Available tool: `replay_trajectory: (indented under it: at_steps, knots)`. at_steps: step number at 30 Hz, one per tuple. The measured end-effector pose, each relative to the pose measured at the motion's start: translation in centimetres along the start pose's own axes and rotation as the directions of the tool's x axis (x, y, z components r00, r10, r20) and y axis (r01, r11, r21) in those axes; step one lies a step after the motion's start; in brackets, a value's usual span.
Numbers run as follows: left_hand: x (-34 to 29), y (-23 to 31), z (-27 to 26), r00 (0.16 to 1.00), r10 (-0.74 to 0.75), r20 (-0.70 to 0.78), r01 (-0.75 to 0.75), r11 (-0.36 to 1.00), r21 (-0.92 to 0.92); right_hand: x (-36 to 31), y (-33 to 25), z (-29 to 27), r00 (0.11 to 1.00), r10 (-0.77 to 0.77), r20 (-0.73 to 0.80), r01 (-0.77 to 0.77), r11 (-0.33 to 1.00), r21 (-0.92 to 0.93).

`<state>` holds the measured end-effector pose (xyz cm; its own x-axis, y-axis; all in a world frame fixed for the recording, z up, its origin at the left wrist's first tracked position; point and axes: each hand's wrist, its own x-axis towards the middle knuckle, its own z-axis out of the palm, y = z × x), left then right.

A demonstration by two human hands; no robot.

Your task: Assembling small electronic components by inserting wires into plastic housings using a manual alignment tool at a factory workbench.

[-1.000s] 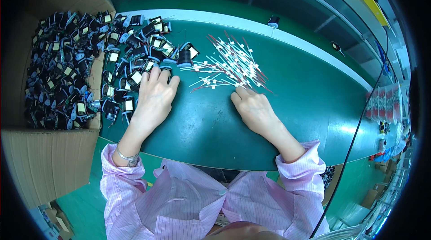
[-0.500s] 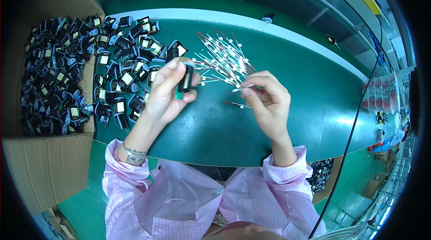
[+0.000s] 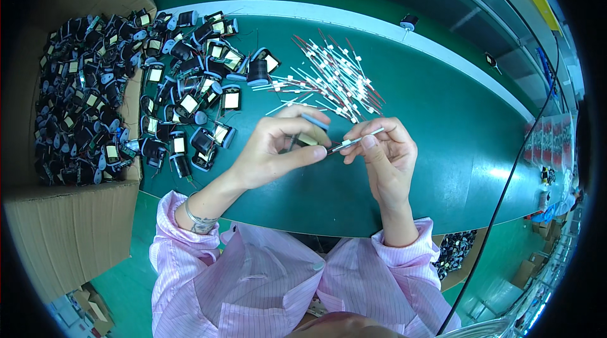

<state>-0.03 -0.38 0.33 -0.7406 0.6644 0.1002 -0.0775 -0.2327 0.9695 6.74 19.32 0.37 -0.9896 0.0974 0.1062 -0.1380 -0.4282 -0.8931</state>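
My left hand (image 3: 269, 154) is closed round a small black cylindrical device (image 3: 308, 139) with a blue-grey end cap and a pale yellow pad. Fingers cover much of its body. Close beside it, my right hand (image 3: 391, 159) pinches a thin wire lead (image 3: 349, 143) with a small white connector. The lead's red and dark end reaches the left thumb and the device; whether it touches the device I cannot tell. Just beyond both hands, a loose pile of similar red and white leads (image 3: 344, 79) lies on the green table (image 3: 455, 123).
Many similar black devices (image 3: 188, 104) are heaped on the table at the left. More fill an open cardboard box (image 3: 69, 230) beside it. A single device (image 3: 409, 22) sits on the far ledge. A black cable (image 3: 499, 192) runs down the right side.
My left hand has moved right with the device and turned it. Both hands are now close together, the lead brought up to the device. The view has shifted slightly.
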Motion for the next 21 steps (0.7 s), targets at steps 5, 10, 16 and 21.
replay_trajectory:
  at_steps: [5, 10, 16, 21]
  knots:
    - [-0.2, -0.5, 0.2, 1.0, -0.013, 0.027, 0.009, 0.993, 0.114, 0.2, 0.1, -0.7, 0.987, -0.138, 0.078, 0.144, 0.987, -0.077]
    - [-0.4, 0.2, 0.7, 0.996, 0.051, -0.067, -0.033, 0.969, 0.246, -0.2, 0.4, 0.1, 0.999, 0.0, 0.054, 0.003, 0.999, -0.053]
    - [-0.4, 0.2, 0.9, 0.983, 0.18, -0.035, -0.146, 0.885, 0.441, -0.5, 0.2, 1.1, 0.996, 0.068, 0.054, -0.046, 0.94, -0.337]
    - [-0.5, 0.6, 0.8, 0.985, 0.173, 0.007, -0.157, 0.869, 0.469, -0.2, 0.4, 0.6, 0.986, -0.023, 0.163, 0.093, 0.897, -0.433]
